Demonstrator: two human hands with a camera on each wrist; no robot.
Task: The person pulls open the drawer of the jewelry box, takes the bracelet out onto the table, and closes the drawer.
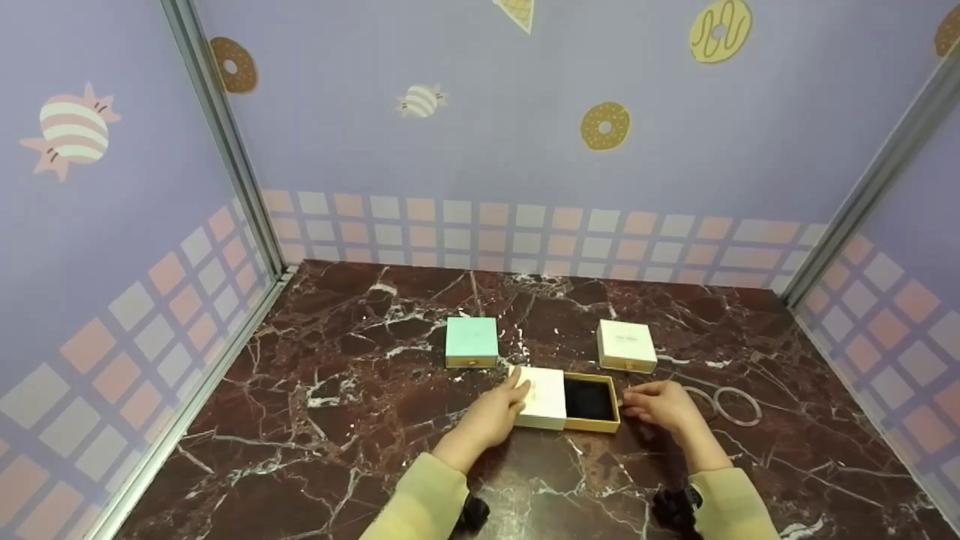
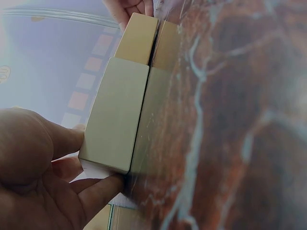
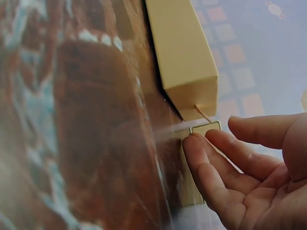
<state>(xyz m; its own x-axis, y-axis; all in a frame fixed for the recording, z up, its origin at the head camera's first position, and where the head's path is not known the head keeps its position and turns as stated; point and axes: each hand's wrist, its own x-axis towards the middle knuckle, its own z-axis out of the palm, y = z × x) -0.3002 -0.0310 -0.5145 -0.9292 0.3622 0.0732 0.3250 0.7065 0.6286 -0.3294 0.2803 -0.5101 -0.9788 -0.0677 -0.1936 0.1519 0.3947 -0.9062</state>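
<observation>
A small white drawer box [image 1: 544,401] lies on the table with its gold-edged drawer [image 1: 592,430] slid out to the right. Black padding [image 1: 589,399] lines the drawer. My left hand [image 1: 491,411] grips the white sleeve at its left end; the left wrist view shows thumb and fingers around that end. Just off the drawer's front is my right hand [image 1: 660,405]. In the right wrist view a small pull tab [image 3: 202,113] sticks out of the drawer front, with the right thumb and bent fingers [image 3: 196,151] apart and nothing held between them.
A mint-green drawer box [image 1: 472,339] stands behind to the left, a second white one [image 1: 627,343] behind to the right. Two pale bangles lie right of my right hand; the nearer bangle [image 1: 756,410] shows fully. Patterned walls [image 1: 540,150] enclose the marbled table [image 1: 360,300].
</observation>
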